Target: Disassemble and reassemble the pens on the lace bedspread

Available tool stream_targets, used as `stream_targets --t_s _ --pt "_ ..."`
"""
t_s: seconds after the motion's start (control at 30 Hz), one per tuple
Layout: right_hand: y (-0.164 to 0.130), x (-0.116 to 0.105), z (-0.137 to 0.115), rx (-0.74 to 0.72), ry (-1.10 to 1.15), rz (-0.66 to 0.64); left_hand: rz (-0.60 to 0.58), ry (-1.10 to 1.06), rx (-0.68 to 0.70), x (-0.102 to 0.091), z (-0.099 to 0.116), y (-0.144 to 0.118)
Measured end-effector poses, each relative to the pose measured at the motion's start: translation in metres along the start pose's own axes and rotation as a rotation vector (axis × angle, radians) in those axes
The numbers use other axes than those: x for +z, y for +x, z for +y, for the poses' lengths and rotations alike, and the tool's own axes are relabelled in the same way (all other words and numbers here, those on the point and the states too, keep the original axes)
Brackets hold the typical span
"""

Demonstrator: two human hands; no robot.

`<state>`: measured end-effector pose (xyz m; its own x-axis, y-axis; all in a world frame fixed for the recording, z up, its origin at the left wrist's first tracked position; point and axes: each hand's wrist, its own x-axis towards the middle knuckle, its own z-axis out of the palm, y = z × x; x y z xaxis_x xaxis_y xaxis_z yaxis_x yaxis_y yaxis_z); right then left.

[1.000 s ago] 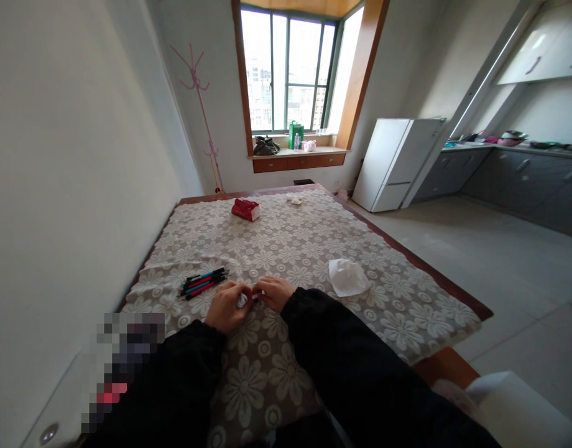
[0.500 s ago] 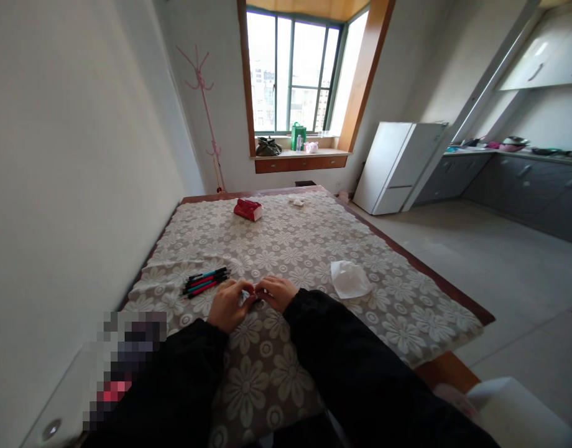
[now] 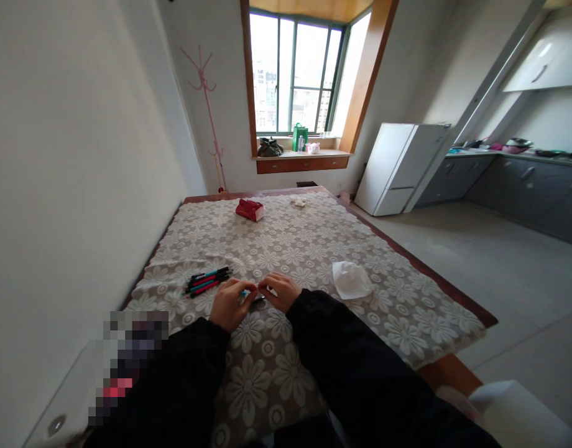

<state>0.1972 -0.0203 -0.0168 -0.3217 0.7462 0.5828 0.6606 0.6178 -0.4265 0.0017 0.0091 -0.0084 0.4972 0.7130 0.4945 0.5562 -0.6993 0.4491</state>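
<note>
Over the near part of the table, my left hand (image 3: 232,303) and my right hand (image 3: 281,291) meet with their fingertips pinched together. A bit of teal (image 3: 244,293) shows between the left thumb and fingers, too small to name. Just under the fingertips a small dark item (image 3: 258,298) is partly visible; whether it is held or lies on the cloth I cannot tell. Left of my left hand lies a bundle of pens (image 3: 208,282) in black, teal and red. A crumpled white sheet (image 3: 351,280) rests on the cloth to the right of my right hand.
The table wears a flowered grey tablecloth (image 3: 295,255). Farther back are a red pack (image 3: 250,210) and a small whitish scrap (image 3: 298,202). A wall runs along the left side. Beyond the table stand a pink coat rack (image 3: 206,106) and a white fridge (image 3: 393,165).
The fingertips of both hands have drawn slightly apart, with the right hand lifting a little. More of the dark item beneath them shows. The whole view has shifted slightly.
</note>
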Motion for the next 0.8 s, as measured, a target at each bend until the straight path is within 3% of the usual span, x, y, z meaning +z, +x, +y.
stream_targets --t_s 0.3,0.6,0.8 --pt "0.002 -0.0001 -0.0013 0.067 -0.011 0.065 0.032 -0.005 0.042 -0.0016 0.0018 -0.0008" --pt "0.0006 0.0011 0.0016 0.043 0.018 0.004 0.049 -0.026 0.085 -0.0004 -0.0008 -0.0004" --pt "-0.0002 0.0024 0.0032 0.038 0.024 0.002 0.007 -0.005 0.045 -0.0019 0.0011 -0.0002"
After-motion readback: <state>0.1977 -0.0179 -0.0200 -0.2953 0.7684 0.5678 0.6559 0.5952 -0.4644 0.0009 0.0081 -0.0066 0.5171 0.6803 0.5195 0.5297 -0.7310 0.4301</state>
